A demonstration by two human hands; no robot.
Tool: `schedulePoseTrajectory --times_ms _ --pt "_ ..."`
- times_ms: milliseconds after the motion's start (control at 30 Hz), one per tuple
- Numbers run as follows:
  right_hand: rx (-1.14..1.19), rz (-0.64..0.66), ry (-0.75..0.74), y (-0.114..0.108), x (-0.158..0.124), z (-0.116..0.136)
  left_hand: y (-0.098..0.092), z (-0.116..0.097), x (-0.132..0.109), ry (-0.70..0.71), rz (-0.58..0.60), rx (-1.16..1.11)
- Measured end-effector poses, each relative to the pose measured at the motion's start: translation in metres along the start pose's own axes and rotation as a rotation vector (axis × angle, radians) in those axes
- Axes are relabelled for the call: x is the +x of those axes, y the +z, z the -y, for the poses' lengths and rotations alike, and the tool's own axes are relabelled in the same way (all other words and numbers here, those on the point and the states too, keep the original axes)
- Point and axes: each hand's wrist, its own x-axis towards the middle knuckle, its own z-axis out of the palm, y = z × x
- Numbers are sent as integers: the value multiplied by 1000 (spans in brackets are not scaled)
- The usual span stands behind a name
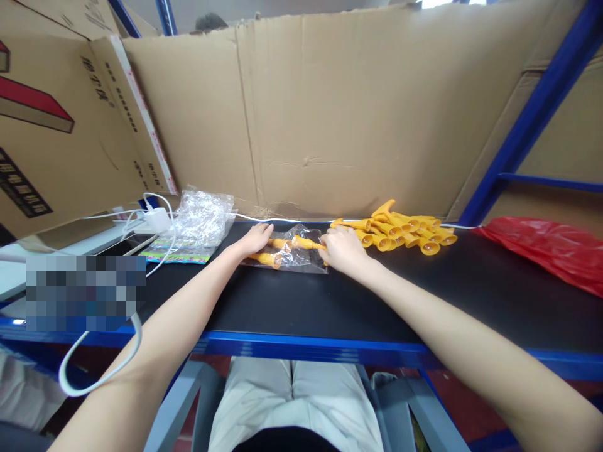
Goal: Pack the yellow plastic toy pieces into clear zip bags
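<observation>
A clear plastic bag (306,263) lies flat on the black tabletop with a few yellow, hollow, flared pieces in and on it. My left hand (257,240) presses over the bag's left end, fingers curled down on the plastic beside a yellow piece (267,259). At the right end, my right hand (343,248) has its fingers closed at the thin tip of another yellow piece (305,242); the fingertips are partly hidden. Just right of that hand sits a pile of similar yellow pieces (405,231), their round open ends facing me.
A stack of clear bags (205,216) lies at the left, by a white charger (157,218) and cables. A red plastic bag (541,248) lies at the right. Cardboard (353,113) walls off the back. The blue table edge (301,345) runs in front of my lap.
</observation>
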Motion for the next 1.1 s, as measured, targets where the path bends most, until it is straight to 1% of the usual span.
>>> schedulePoseTrajectory --times_ms 100,333,533,800,933,1033,1100 --pt "-54 -11 31 0 -2 4 5 0 1 -32 28 38" --pt "-117 53 134 2 -3 10 13 -12 -2 28 111 106" --pt "-123 48 133 -2 -3 10 15 -23 -5 93 231 179" --pt "-84 94 41 1 -2 14 18 -20 -3 80 194 136" --pt "48 42 76 11 2 7 15 -23 -6 58 189 100" --pt "301 -49 120 24 7 0 13 -27 -9 34 192 71" --pt "503 -116 119 34 11 -3 12 -28 -10 19 166 39"
